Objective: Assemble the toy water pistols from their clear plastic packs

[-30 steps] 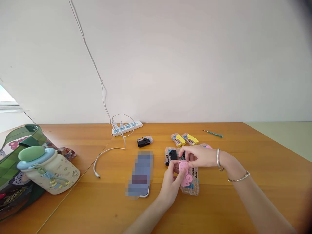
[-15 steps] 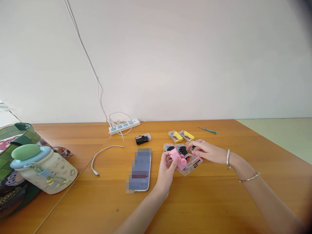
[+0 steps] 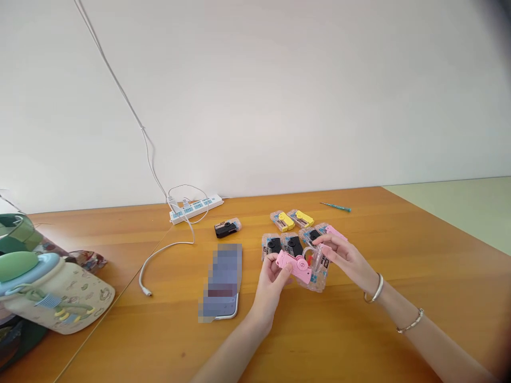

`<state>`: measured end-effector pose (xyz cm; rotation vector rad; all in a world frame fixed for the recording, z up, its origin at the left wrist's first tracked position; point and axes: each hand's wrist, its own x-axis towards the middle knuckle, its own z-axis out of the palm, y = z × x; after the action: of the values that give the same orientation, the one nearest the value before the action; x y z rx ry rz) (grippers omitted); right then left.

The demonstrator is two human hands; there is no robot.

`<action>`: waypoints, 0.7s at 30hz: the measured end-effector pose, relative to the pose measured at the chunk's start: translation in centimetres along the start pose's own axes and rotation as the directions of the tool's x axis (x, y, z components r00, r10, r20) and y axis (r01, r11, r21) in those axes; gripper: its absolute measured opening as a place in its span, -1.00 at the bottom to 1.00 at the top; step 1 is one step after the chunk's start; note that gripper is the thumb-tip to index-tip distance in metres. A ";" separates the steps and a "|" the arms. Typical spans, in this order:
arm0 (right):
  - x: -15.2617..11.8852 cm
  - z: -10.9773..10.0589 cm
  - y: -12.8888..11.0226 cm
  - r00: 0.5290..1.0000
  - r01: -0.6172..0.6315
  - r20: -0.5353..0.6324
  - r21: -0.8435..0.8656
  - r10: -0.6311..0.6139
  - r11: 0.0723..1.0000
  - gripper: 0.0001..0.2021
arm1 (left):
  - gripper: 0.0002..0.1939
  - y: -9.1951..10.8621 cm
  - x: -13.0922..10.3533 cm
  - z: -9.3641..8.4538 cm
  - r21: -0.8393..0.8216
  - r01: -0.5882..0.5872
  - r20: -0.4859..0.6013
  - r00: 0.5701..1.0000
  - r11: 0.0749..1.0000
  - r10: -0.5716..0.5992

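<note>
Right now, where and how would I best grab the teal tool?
I'd pinch the teal tool from above by its thicker right end, coming in from the right. It lies flat with its thin end pointing left, towards the yellow packs, so the right looks the easier side.

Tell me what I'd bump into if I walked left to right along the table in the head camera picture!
Water bottle → cable's loose end → phone → left hand → pink gadget → right hand → bangle → thin bracelet.
</note>
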<state>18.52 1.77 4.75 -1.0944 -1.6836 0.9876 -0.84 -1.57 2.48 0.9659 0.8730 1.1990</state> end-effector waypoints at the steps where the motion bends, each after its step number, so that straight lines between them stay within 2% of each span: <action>1: 0.0 0.0 0.1 0.998 0.017 -0.055 -0.010 -0.017 1.000 -0.70 | -0.67 -0.2 0.0 0.0 0.037 0.001 0.030 1.000 0.999 -0.002; 3: -0.1 0.2 0.1 0.993 0.029 -0.115 -0.015 -0.030 0.999 -0.72 | -0.56 -0.5 -0.1 -0.1 0.142 -0.017 0.134 0.991 0.990 -0.002; 6: -0.3 0.8 -0.1 0.997 0.008 -0.071 0.016 -0.006 1.000 -0.72 | -0.52 -0.7 -0.7 -0.1 0.390 -0.122 0.288 0.958 0.913 0.005; 9: -0.8 1.6 -0.3 1.000 -0.012 0.022 -0.002 0.012 1.000 -0.71 | -0.65 -0.9 -1.3 0.1 0.595 -0.207 0.331 0.944 0.777 -0.002; 11: -1.0 1.9 -0.5 0.998 -0.012 0.062 -0.021 0.013 1.000 -0.71 | -0.77 -1.1 -1.5 0.3 0.645 -0.213 0.323 0.946 0.734 -0.009; 13: -1.1 2.0 -0.5 0.998 -0.022 0.061 0.029 0.020 0.999 -0.68 | -0.83 -1.2 -1.4 0.4 0.612 -0.207 0.312 0.950 0.763 0.007; 16: -1.0 1.8 -0.2 0.998 -0.058 -0.005 0.178 0.060 0.982 -0.62 | -0.76 -1.2 -1.1 0.6 0.432 -0.158 0.276 0.960 0.888 0.037; 19: -0.9 2.1 0.3 0.996 -0.079 -0.007 0.278 0.085 0.957 -0.59 | -0.64 -1.3 -0.5 0.4 0.251 -0.078 0.144 0.989 0.965 0.043; 21: -1.1 2.9 0.6 0.994 -0.097 0.080 0.316 0.076 0.944 -0.54 | -0.54 -1.3 -0.2 0.3 0.179 -0.061 0.042 0.998 0.982 0.054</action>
<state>16.20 0.47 3.00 -0.9330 -1.4712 1.3151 -0.19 -1.96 1.40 1.1632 0.9419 1.1617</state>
